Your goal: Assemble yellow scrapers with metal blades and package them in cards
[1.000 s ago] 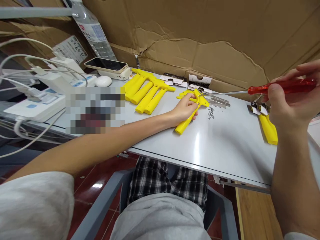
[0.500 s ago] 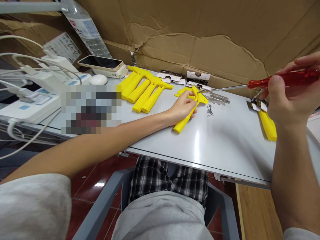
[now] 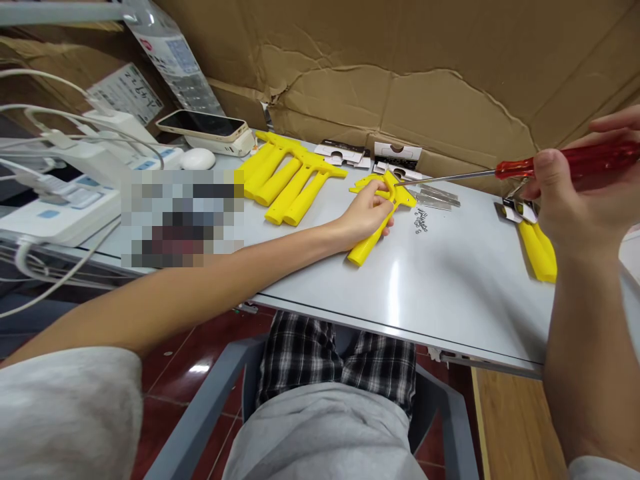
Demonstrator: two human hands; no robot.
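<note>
My left hand [image 3: 369,215] is closed around a yellow plastic scraper handle [image 3: 367,247], holding it tilted on the tabletop. A screwdriver [image 3: 565,165] with a red translucent grip lies in my right hand [image 3: 583,200], fingers wrapped round it. Its long metal shaft points left, and the tip meets the head of the held handle. Just right of that handle lie flat metal blades [image 3: 437,197] and a small heap of screws [image 3: 421,221]. Another yellow piece [image 3: 367,181] shows behind my left hand. Several more yellow handles [image 3: 295,190] lie in a row to the left.
Cardboard [image 3: 400,100] stands along the back, with black-and-white packaging cards [image 3: 397,155] before it. More yellow handles [image 3: 536,250] lie at the right. On the left are a phone [image 3: 203,125], a plastic bottle [image 3: 175,60] and a power strip [image 3: 65,207] with cables.
My right hand has shifted very slightly to the right and turned a little on the screwdriver grip, its fingers placed differently. My left hand and the scraper handle stay practically in place.
</note>
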